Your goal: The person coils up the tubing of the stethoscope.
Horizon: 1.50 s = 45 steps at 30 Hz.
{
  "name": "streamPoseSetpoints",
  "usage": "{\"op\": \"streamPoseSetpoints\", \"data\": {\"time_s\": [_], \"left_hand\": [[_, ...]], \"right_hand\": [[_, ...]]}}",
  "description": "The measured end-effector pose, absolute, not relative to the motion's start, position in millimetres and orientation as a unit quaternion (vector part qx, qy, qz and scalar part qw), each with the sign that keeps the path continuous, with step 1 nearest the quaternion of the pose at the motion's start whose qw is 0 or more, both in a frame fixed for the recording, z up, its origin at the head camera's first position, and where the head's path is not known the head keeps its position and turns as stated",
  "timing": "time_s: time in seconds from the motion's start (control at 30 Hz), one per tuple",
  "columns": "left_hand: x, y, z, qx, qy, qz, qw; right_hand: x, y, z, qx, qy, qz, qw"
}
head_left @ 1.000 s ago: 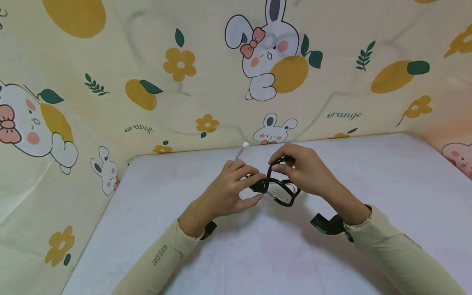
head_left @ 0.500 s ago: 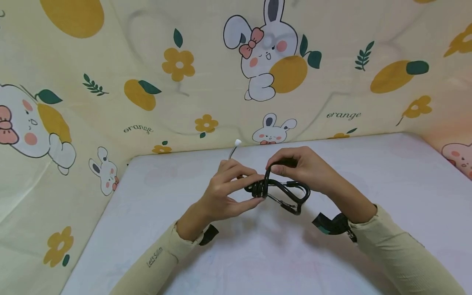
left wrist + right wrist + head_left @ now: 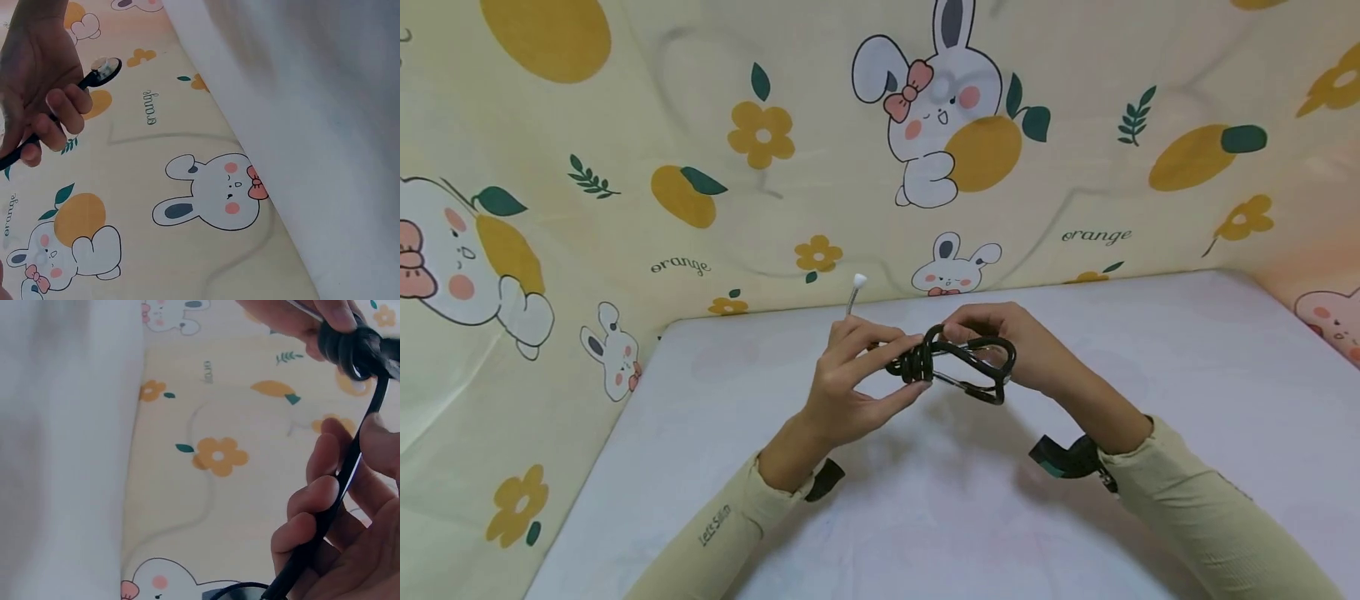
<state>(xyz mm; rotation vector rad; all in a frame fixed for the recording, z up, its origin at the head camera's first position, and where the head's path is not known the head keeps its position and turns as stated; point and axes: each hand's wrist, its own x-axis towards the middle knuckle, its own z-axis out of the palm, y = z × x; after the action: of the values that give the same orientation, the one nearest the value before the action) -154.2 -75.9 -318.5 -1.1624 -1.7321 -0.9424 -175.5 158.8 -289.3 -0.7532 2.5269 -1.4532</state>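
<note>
- Stethoscope (image 3: 923, 365), head view: it's up in the air over a white tabletop (image 3: 955, 525), black tubing (image 3: 910, 365) wrapped into a chunky bundle (image 3: 916, 365).
- Same view: left hand (image 3: 846, 383) pinches the bundle, with a white eartip (image 3: 860, 281) poking up behind that hand. Right hand (image 3: 1026, 346) has some tubing pinched just beside the wraps.
- Left wrist view: right hand's pretty clearly curled round the tubing, round chest piece (image 3: 106, 70) sticking out past it. Bunny-print cloth (image 3: 162, 256) in the back.
- Right wrist view: tubing runs from the bundle down through the right hand's grip, chest piece cut off at the bottom edge.
</note>
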Motion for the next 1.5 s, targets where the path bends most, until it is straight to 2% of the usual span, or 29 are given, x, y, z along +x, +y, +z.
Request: {"op": "streamPoseSetpoints", "data": {"time_s": [0.17,0.47,0.67,0.97,1.17,1.37,1.43,1.5], "left_hand": [[-155.0,-76.4,-316.9,-0.443,-0.701,-0.372,0.418],[-158.9,-81.3,-315.4,-0.387,-0.715,-0.385,0.438],[-160.4,-84.0,-316.0,-0.346,-0.731,-0.403,0.428],[-159.3,-87.1,-311.8,-0.278,-0.765,-0.411,0.411],[-157.1,-86.5,-310.6,-0.24,-0.78,-0.419,0.397],[-155.5,-85.7,-310.9,-0.213,-0.789,-0.433,0.381],[-155.4,-85.5,-310.9,-0.211,-0.788,-0.435,0.381],[-155.1,-85.1,-311.1,-0.212,-0.787,-0.436,0.382]], "right_hand": [[-175.2,157.0,-290.6,-0.252,0.845,-0.467,0.072],[-171.1,152.7,-288.2,-0.206,0.876,-0.435,0.035],[-168.7,151.5,-289.1,-0.224,0.848,-0.479,0.027],[-167.0,149.3,-290.2,-0.286,0.793,-0.535,0.056],[-166.2,147.3,-292.9,-0.286,0.81,-0.512,0.012],[-162.3,141.8,-295.0,-0.261,0.822,-0.506,-0.007],[-159.7,139.9,-295.5,-0.253,0.838,-0.482,-0.036],[-157.5,138.0,-296.5,-0.251,0.853,-0.448,-0.091]]}}
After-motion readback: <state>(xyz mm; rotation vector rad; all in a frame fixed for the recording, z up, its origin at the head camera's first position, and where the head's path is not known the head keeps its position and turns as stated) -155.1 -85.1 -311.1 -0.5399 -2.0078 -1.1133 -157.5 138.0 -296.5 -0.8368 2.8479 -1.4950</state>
